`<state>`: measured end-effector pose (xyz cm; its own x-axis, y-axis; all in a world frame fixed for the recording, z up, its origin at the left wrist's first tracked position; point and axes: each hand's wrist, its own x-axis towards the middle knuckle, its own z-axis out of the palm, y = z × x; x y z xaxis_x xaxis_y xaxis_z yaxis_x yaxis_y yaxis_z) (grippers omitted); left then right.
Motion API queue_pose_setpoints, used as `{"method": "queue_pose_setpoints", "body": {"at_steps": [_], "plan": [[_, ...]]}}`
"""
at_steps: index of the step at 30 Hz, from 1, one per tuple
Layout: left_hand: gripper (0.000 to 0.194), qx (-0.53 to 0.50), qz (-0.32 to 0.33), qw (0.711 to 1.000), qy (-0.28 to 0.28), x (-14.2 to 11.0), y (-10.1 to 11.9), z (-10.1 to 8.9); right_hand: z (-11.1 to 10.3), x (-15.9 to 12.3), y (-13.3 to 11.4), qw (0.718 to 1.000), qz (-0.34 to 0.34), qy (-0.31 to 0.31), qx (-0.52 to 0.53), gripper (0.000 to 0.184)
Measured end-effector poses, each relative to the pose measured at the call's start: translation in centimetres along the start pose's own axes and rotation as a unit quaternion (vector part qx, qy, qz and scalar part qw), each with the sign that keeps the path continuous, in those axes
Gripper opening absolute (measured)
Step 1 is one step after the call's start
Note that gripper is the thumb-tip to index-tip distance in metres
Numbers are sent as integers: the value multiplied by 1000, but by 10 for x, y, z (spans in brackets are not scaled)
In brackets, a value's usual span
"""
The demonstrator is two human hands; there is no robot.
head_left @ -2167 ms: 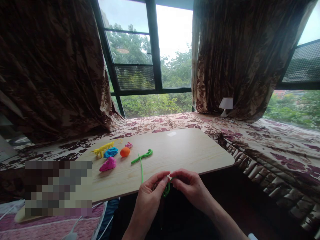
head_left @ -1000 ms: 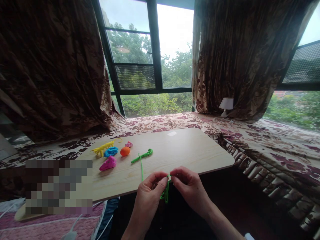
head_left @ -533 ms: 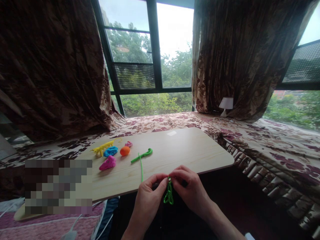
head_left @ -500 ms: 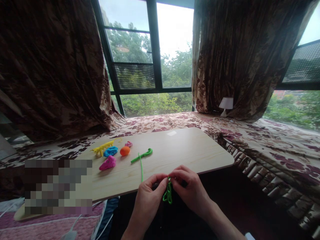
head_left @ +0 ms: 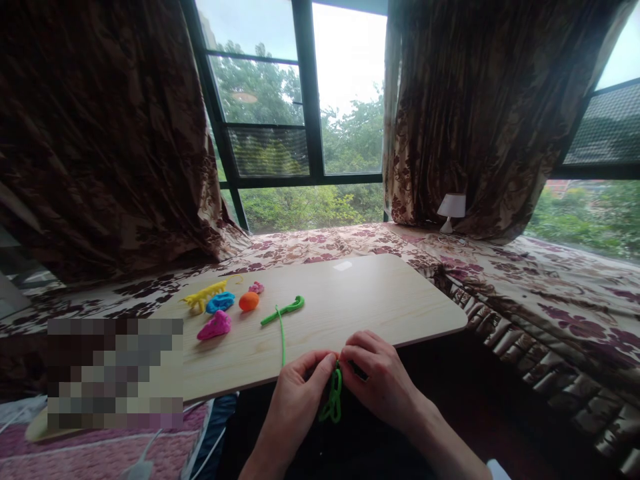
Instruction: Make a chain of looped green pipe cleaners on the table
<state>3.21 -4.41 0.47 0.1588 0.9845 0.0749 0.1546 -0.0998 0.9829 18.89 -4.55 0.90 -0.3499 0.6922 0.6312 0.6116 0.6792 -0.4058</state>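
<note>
My left hand (head_left: 299,393) and my right hand (head_left: 379,373) meet just off the near edge of the table, with thumbs and fingers pinched. Between their fingertips they hold the top of a looped green strand (head_left: 334,400), whose thin loops dangle below. The pinched part is mostly hidden by the fingers; a small orange spot shows there. Beyond my left hand, a green stick with a curled end (head_left: 287,310) lies on the tabletop. A thin green strand (head_left: 283,343) runs from it toward my left hand; whether it joins the held loops I cannot tell.
On the table (head_left: 370,300) lie a yellow legged shape (head_left: 206,296), a blue lump (head_left: 221,303), an orange ball (head_left: 249,301), a magenta lump (head_left: 215,325) and a small pink piece (head_left: 257,287). A white lamp (head_left: 453,208) stands at the back right. A blurred patch covers the lower left.
The green loops hang slightly lower and further left, and look longer. Both hands stay pinched together in nearly the same place. Things on the table have not moved.
</note>
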Motion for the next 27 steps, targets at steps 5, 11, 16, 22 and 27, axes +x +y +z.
{"method": "queue_pose_setpoints", "body": {"at_steps": [5,11,16,22,27], "plan": [[33,10,15,1000,-18,0,0,-1,-1,-2,1,997,27,26,67,12],[33,21,9,1000,5,1,-2,-1,-9,2,3,980,66,38,186,20],[33,23,12,1000,-10,0,0,-1,-3,1,6,975,100,10,200,11],[28,-33,12,999,-34,-2,2,-1,-2,0,5,970,95,3,222,8],[21,-243,-51,968,-41,-1,0,2,-3,1,5,940,155,24,303,17]]}}
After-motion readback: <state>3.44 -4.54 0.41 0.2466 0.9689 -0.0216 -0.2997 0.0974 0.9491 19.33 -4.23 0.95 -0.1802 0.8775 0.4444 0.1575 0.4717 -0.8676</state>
